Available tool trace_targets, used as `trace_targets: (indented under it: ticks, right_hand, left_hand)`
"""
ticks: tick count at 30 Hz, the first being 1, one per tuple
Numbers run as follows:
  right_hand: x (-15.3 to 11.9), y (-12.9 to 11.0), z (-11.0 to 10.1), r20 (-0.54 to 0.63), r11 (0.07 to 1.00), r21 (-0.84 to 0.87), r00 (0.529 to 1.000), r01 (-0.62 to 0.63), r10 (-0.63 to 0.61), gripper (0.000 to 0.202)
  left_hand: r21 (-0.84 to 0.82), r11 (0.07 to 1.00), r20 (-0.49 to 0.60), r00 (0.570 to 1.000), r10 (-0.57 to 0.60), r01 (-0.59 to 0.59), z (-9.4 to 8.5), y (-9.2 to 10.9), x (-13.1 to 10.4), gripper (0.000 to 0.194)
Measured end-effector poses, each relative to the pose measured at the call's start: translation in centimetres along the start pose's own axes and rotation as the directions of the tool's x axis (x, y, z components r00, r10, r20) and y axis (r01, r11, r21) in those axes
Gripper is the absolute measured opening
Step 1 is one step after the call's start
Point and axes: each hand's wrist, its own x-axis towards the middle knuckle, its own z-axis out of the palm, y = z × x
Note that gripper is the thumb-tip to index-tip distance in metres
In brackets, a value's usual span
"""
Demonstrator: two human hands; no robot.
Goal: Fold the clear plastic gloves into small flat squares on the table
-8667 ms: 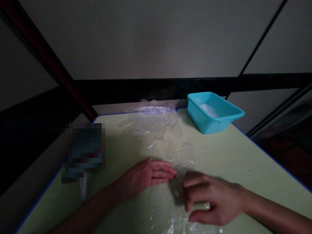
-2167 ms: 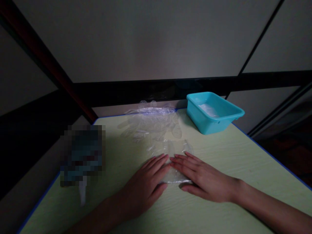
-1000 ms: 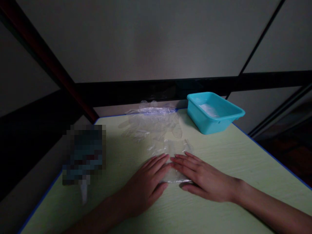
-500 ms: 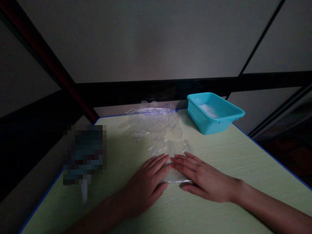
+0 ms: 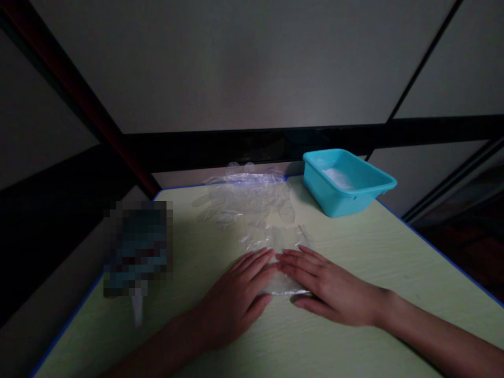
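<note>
A clear plastic glove (image 5: 284, 285), partly covered by my hands, lies flattened on the table, its near edge forming a straight shiny line. My left hand (image 5: 246, 291) rests flat on its left side with the fingers stretched out. From the right, my right hand (image 5: 321, 283) lies flat on the other side, fingers extended and a little apart. The fingertips of both hands nearly meet over the plastic. Beyond them, several clear disposable gloves (image 5: 248, 199) are spread in a loose, overlapping pile toward the table's back edge.
A turquoise plastic basin (image 5: 338, 202) stands at the back right corner, with something whitish inside (image 5: 337, 178). On the left sits a pixelated package (image 5: 137, 247) with a white strip (image 5: 137, 310) sticking out. The pale table (image 5: 354, 346) has a blue edge and meets a cabinet wall (image 5: 252, 68).
Both hands stay flat on the plastic in almost the same place. The whole view has shifted very slightly; nothing else visibly differs.
</note>
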Motion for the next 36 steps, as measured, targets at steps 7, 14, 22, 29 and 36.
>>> trace_targets:
  ticks: [7, 14, 22, 29, 36]
  right_hand:
    - [0.01, 0.02, 0.06, -0.008, 1.000, 0.019, 1.000, -0.001, 0.001, 0.054]
    - [0.02, 0.01, 0.04, -0.013, 1.000, 0.027, 1.000, 0.000, 0.000, 0.053]
    - [-0.01, 0.06, 0.03, -0.009, 0.999, 0.033, 1.000, 0.004, -0.004, 0.054]
    - [-0.01, 0.06, 0.05, -0.020, 0.999, 0.047, 1.000, 0.005, -0.004, 0.054]
    - [-0.01, -0.05, -0.04, -0.015, 0.999, 0.036, 1.000, 0.001, -0.001, 0.054]
  left_hand:
    - [0.004, 1.000, 0.004, 1.000, 0.001, -0.001, 0.02, 0.01, 0.01, 0.043]
    - [-0.021, 1.000, -0.023, 1.000, 0.010, -0.011, -0.09, 0.06, -0.03, 0.042]
    - [-0.004, 1.000, -0.019, 1.000, 0.013, -0.013, 0.12, -0.08, -0.04, 0.042]
    - [-0.018, 1.000, -0.024, 1.000, 0.009, -0.009, 0.08, -0.08, 0.00, 0.041]
    - [-0.004, 1.000, -0.019, 1.000, 0.008, -0.008, 0.10, -0.02, -0.16, 0.043]
